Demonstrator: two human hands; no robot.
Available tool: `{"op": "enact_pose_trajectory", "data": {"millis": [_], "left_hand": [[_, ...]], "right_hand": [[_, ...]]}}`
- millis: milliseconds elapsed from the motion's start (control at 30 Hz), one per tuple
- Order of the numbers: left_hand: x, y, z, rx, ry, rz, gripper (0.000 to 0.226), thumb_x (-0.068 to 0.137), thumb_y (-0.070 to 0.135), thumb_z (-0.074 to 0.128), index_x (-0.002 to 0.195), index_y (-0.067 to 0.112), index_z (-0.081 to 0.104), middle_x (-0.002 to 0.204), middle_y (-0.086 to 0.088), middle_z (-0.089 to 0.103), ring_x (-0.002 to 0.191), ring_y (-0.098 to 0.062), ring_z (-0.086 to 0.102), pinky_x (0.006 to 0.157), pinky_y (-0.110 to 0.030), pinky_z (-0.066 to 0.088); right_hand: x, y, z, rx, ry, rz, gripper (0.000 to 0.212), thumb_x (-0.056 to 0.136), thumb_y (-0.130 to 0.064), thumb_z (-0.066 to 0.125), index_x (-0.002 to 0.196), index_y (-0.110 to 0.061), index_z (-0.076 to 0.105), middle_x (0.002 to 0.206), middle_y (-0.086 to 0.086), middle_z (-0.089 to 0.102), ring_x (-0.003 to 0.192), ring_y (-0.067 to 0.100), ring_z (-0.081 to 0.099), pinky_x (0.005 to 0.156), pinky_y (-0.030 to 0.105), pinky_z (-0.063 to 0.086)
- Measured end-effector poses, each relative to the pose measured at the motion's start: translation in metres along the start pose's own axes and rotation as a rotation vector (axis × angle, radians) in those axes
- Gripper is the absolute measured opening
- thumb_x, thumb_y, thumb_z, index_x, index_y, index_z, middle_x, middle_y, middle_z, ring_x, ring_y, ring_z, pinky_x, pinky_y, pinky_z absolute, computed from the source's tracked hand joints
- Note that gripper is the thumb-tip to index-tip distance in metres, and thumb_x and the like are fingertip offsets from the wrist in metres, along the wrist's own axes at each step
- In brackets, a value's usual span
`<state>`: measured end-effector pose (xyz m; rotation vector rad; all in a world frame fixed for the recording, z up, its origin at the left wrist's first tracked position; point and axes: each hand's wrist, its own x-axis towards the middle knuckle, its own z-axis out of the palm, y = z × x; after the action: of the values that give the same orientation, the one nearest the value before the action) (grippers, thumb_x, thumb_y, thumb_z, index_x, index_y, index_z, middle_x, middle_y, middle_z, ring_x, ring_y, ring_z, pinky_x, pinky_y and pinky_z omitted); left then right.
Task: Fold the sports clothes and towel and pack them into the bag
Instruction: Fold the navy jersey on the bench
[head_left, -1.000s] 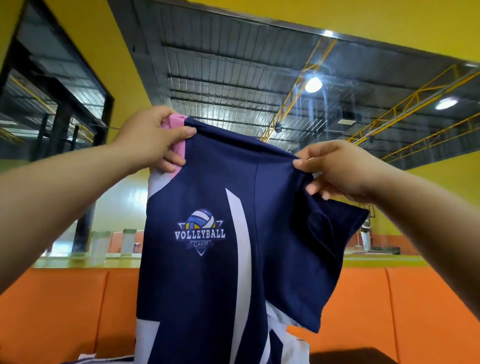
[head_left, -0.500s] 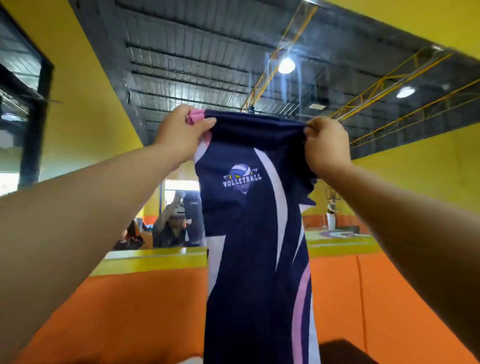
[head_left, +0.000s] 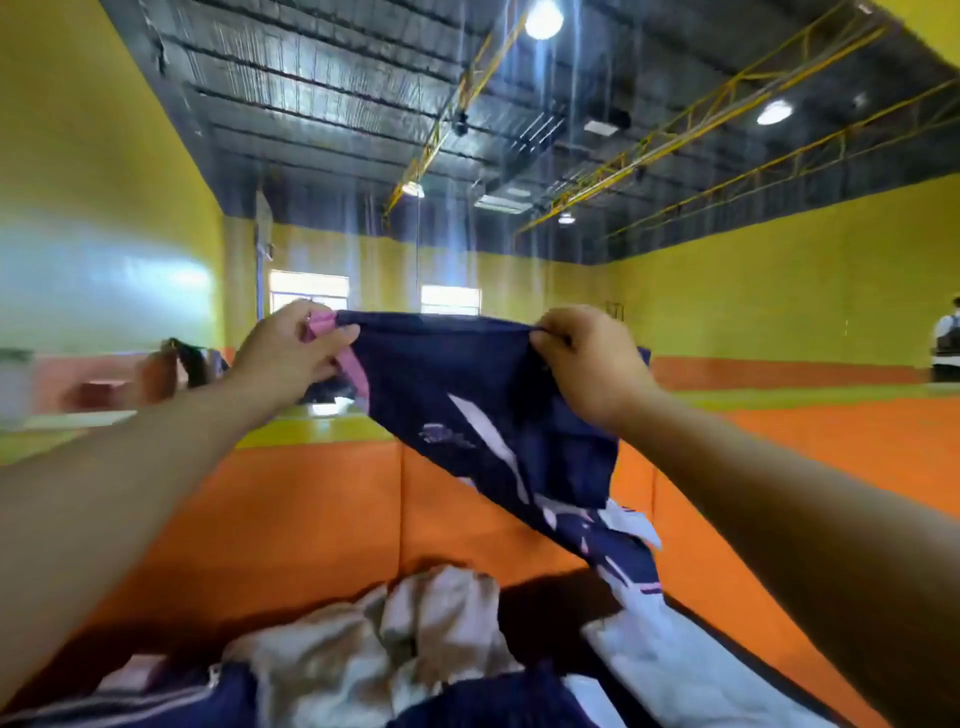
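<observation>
I hold a navy volleyball jersey (head_left: 483, 405) with white and pink stripes stretched out in the air ahead of me. My left hand (head_left: 291, 348) pinches its pink-trimmed left corner. My right hand (head_left: 587, 358) grips the right end of the same top edge. The jersey swings away from me, its lower end trailing down to the right. Below, a crumpled beige towel (head_left: 405, 639) lies in a heap. Navy clothing with a zip (head_left: 171, 696) lies at the bottom left. A white cloth (head_left: 670, 670) lies at the bottom right. No bag shows clearly.
Orange padded panels (head_left: 311, 519) stand right behind the clothes, topped by a yellow ledge (head_left: 311, 431). An orange court floor (head_left: 857, 441) spreads to the right. A person (head_left: 945, 343) stands at the far right; another blurred figure (head_left: 176, 369) is at the left.
The jersey hung straight down from both hands; now it is lowered and swung outward, nearly flat. The view dropped, bringing the towel and clothes below into sight.
</observation>
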<state>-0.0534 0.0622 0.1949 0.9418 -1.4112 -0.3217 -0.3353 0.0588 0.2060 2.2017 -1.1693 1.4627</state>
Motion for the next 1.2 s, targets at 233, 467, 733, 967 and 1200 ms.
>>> {"op": "enact_pose_trajectory", "data": {"millis": [233, 467, 733, 967, 1200], "left_hand": [[-0.101, -0.108, -0.058, 0.137, -0.098, -0.294, 0.022, 0.089, -0.004, 0.055, 0.081, 0.016, 0.052, 0.082, -0.010, 0.054, 0.049, 0.004, 0.057, 0.048, -0.009, 0.048], [-0.163, -0.134, -0.138, 0.420, -0.249, -0.392, 0.015, 0.083, -0.001, 0.065, 0.086, 0.013, 0.064, 0.086, -0.010, 0.065, 0.072, -0.020, 0.057, 0.058, -0.009, 0.046], [-0.200, -0.159, -0.217, 0.625, -0.333, -0.356, 0.039, 0.083, -0.009, 0.061, 0.080, 0.029, 0.068, 0.095, -0.003, 0.066, 0.092, -0.019, 0.058, 0.084, -0.020, 0.041], [-0.234, -0.173, -0.256, 0.779, -0.331, -0.418, 0.043, 0.083, -0.006, 0.064, 0.083, 0.037, 0.063, 0.104, -0.003, 0.064, 0.102, -0.024, 0.058, 0.090, -0.030, 0.040], [-0.269, -0.163, -0.233, 0.874, -0.283, -0.295, 0.034, 0.084, 0.013, 0.068, 0.083, 0.045, 0.058, 0.103, 0.005, 0.061, 0.097, -0.014, 0.054, 0.083, -0.030, 0.038]], "right_hand": [[-0.130, -0.035, 0.092, 0.127, -0.395, 0.090, 0.018, 0.094, -0.021, 0.052, 0.094, -0.013, 0.068, 0.097, 0.010, 0.070, 0.093, 0.029, 0.059, 0.070, 0.028, 0.035], [-0.203, -0.100, 0.141, 0.208, -0.510, -0.030, 0.018, 0.092, -0.027, 0.052, 0.094, -0.015, 0.065, 0.095, 0.004, 0.066, 0.090, 0.028, 0.057, 0.074, 0.040, 0.045], [-0.245, -0.165, 0.188, 0.387, -0.728, -0.070, 0.017, 0.094, -0.024, 0.052, 0.098, -0.013, 0.065, 0.099, 0.009, 0.066, 0.093, 0.030, 0.058, 0.076, 0.036, 0.045], [-0.273, -0.198, 0.222, 0.562, -1.012, -0.107, 0.025, 0.091, -0.019, 0.059, 0.116, -0.017, 0.065, 0.115, 0.002, 0.066, 0.102, 0.017, 0.060, 0.093, 0.031, 0.047], [-0.283, -0.162, 0.226, 0.628, -0.977, 0.163, 0.011, 0.089, -0.021, 0.064, 0.099, -0.019, 0.070, 0.075, -0.018, 0.062, 0.068, -0.002, 0.055, 0.078, 0.018, 0.047]]}}
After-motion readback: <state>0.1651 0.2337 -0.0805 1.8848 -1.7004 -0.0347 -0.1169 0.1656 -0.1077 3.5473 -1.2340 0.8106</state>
